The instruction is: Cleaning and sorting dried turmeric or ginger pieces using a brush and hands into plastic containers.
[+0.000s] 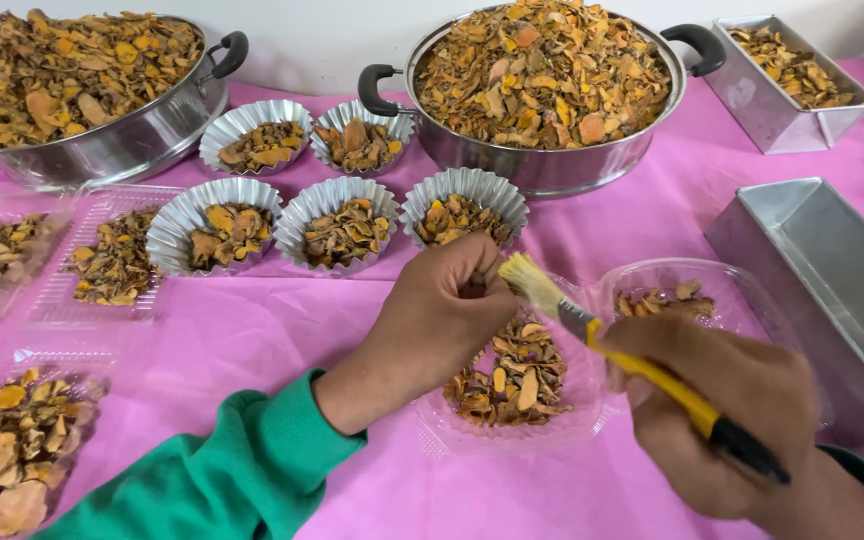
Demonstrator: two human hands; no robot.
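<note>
My left hand (pixel 442 310) is closed around a small dried piece, held over a clear plastic container (pixel 432 425) of dried orange-brown slices (pixel 512 375). My right hand (pixel 722 410) grips a yellow-handled brush (pixel 642 365); its pale bristles (pixel 527 278) touch the piece at my left fingertips. Both sleeves are green.
Two large steel pots (pixel 542 165) (pixel 102 150) heaped with dried slices stand at the back. Several fluted foil cups (pixel 337 232) of slices sit between them. Clear trays (pixel 112 255) of slices lie left, steel loaf tins (pixel 832 270) right, all on a pink cloth (pixel 282 330).
</note>
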